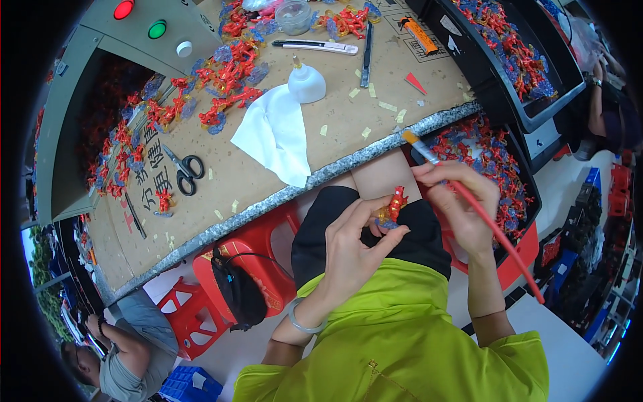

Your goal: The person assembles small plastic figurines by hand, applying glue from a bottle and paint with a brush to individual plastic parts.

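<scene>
My left hand point(355, 241) pinches a small red figurine point(398, 201) with gold and clear blue parts, held upright above my lap. In my right hand point(469, 204) is a paintbrush point(499, 234) with a long red handle. Its yellowish bristles point up and away toward the bench edge, apart from the figurine. Just beyond the hands, a white cloth point(274, 137) hangs over the bench's front edge, beside a white squeeze bottle point(307, 83) with a narrow tip.
Red figurines point(231, 67) lie scattered over the bench point(348, 127). Black scissors point(187, 171), a white cutter knife point(315, 46) and an orange-handled tool point(419, 36) rest there too. Black crates point(529, 120) of figurines stand right; a grey box point(100, 40) with buttons stands left. A person point(127, 348) sits lower left.
</scene>
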{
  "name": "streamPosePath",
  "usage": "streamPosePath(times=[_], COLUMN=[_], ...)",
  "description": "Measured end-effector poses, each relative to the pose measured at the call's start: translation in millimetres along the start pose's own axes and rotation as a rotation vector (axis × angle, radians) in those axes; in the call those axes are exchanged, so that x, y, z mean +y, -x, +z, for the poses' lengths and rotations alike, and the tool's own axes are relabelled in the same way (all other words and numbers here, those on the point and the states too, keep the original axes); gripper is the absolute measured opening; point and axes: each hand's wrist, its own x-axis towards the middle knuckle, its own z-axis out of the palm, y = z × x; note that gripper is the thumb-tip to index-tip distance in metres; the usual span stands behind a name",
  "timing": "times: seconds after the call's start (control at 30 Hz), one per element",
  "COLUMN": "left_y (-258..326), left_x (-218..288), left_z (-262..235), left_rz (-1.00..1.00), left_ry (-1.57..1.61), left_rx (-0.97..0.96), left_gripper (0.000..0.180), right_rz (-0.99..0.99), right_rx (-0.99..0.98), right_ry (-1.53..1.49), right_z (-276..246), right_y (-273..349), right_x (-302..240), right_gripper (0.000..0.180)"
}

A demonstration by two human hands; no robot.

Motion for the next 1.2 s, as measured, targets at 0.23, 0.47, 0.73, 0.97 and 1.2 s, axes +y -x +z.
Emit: streamPosePath(times=[0.23,0.47,0.73,0.97,1.2], left_y=[-1.4,-0.6,-0.1,3.8,-3.6], left_x=[4.9,5.8,6.0,-15.1,-17.7], left_z=[6.0,9.9,9.2,11.5,-3.4], left_rz=[0.117,0.159,0.18,-0.116,-0.351], left_ry=[-0.115,-0.132,-0.12,0.591,1.015], left_rx=[0.075,0.101,0.111,0.063,-0.213], left_gripper=[0.044,0.044,0.041,0.058,0.032], right_rz=[0.189,0.202,0.183,-0.001,-0.129], right_rx=[-0.028,0.042,0.063,0.09,0.03], right_ry=[-0.232,-0.303,-0.373,-0.51,-0.458], right_z=[18.2,20.7,21.7,27.9,27.4], right_y=[11.7,16.7,20.9,23.0,24.2], right_x=[15.0,14.8,21.0,26.9,36.7], right_gripper=[0.023,0.019,0.02,0.031,0.031])
